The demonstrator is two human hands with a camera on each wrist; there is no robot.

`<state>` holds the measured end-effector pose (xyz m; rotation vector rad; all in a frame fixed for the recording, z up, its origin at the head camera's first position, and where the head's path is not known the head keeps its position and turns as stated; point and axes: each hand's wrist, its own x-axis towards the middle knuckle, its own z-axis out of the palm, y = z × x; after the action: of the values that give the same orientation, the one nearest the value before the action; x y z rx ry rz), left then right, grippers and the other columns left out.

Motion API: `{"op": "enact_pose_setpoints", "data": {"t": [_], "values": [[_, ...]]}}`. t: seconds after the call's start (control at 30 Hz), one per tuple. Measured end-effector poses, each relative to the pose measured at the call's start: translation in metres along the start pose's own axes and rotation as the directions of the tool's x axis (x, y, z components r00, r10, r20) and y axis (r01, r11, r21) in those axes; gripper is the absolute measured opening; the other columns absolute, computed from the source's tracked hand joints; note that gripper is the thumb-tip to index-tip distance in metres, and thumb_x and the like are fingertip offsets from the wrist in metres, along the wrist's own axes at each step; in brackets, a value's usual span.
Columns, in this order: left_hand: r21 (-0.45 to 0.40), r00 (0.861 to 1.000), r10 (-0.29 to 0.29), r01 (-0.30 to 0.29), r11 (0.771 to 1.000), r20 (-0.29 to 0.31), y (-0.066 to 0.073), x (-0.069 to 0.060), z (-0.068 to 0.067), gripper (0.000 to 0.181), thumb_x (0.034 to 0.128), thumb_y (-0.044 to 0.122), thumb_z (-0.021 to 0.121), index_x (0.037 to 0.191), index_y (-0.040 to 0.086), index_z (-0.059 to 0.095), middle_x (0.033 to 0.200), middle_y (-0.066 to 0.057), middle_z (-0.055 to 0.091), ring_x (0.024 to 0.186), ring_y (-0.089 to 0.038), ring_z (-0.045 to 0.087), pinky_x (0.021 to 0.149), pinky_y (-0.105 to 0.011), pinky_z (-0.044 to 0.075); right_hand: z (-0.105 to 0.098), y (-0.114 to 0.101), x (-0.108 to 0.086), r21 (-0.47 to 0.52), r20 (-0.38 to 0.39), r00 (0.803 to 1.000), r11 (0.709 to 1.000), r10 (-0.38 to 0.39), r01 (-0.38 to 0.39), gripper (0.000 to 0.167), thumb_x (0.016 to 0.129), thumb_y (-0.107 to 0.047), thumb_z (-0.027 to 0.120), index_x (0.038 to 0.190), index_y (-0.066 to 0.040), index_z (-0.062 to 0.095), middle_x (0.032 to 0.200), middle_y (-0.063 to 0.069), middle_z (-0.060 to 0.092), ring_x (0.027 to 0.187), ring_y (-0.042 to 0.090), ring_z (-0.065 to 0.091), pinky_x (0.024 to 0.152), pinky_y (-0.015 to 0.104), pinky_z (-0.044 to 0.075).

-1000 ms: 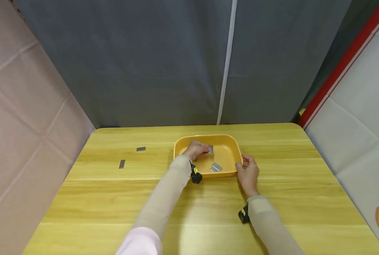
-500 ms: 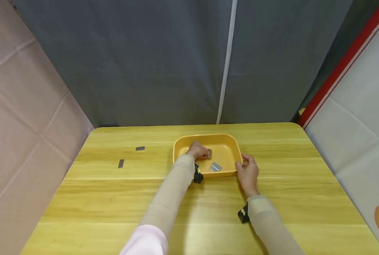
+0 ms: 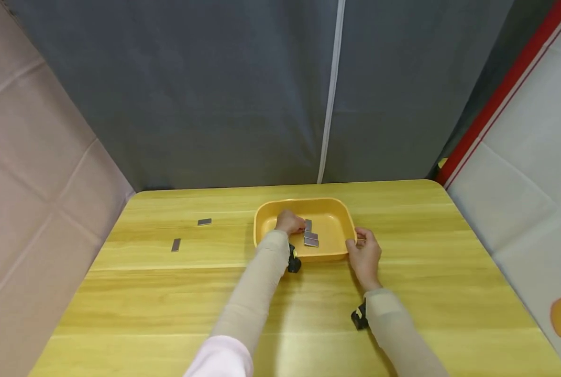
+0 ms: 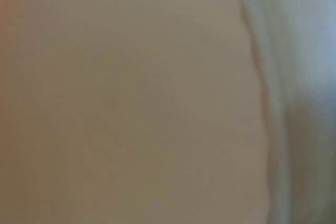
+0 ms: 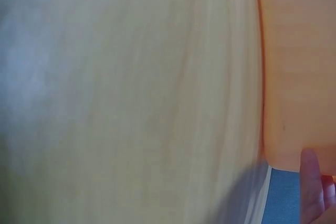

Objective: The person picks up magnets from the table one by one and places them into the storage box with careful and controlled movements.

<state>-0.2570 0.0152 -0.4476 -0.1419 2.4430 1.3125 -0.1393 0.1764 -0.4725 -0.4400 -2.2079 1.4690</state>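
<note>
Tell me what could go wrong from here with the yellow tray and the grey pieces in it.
The left hand is right beside three grey pieces clustered in the tray, so its fingers might nudge them out of place.

The right hand grips the tray's near right corner; a tug there could slide the loose pieces.

The black device on the left wrist sits close to the tray's front wall and may bump it.

The tray (image 3: 335, 225) is orange-yellow, the small plates (image 3: 311, 243) grey, the wood-grained table (image 3: 157, 303) yellow, the curtain (image 3: 190, 94) slate-grey.
</note>
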Motion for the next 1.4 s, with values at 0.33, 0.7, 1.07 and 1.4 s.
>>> {"op": "enact_pose_setpoints", "data": {"t": [0.33,0.7,1.07,1.4], "values": [[0.076,0.994,0.094,-0.089,0.993,-0.063,0.007,0.001,-0.008,0.010,0.0738,0.003,0.064,0.070,-0.006,0.068,0.061,-0.013,0.062,0.053,-0.020,0.053,0.044,-0.019,0.034,0.001,-0.001,0.002,-0.021,-0.014,1.000,1.000,-0.015,0.014,0.032,0.075,0.003,0.054,0.107,0.006,0.054,0.096,0.021,0.057,0.081,0.027,0.057,0.059,0.010,0.041],[-0.330,0.991,0.118,-0.131,0.935,-0.059,0.008,-0.003,-0.011,0.014,0.0789,-0.001,0.062,0.089,-0.011,0.065,0.085,-0.020,0.065,0.072,-0.024,0.064,0.072,-0.035,0.050,0.000,0.002,0.001,-0.035,-0.010,1.000,0.999,0.000,0.000,0.031,0.077,0.002,0.054,0.107,0.005,0.054,0.097,0.021,0.057,0.082,0.027,0.057,0.063,0.018,0.044],[-0.526,0.988,0.142,-0.153,0.836,-0.062,0.018,-0.005,-0.030,0.029,0.0822,0.007,0.062,0.108,-0.005,0.060,0.103,-0.017,0.061,0.091,-0.022,0.060,0.084,-0.033,0.045,-0.002,0.002,0.003,-0.026,-0.003,1.000,1.000,-0.016,0.016,0.032,0.076,0.000,0.053,0.107,0.005,0.054,0.097,0.022,0.057,0.081,0.028,0.057,0.058,0.009,0.040],[-0.636,0.972,0.188,-0.234,0.735,-0.140,0.016,-0.017,-0.060,0.029,0.0819,0.006,0.061,0.109,-0.002,0.059,0.105,-0.016,0.059,0.098,-0.027,0.057,0.086,-0.034,0.044,0.001,0.001,0.003,-0.030,-0.013,1.000,0.999,-0.011,0.011,0.032,0.076,0.001,0.054,0.107,0.005,0.054,0.096,0.021,0.057,0.081,0.027,0.058,0.059,0.008,0.040]]}}
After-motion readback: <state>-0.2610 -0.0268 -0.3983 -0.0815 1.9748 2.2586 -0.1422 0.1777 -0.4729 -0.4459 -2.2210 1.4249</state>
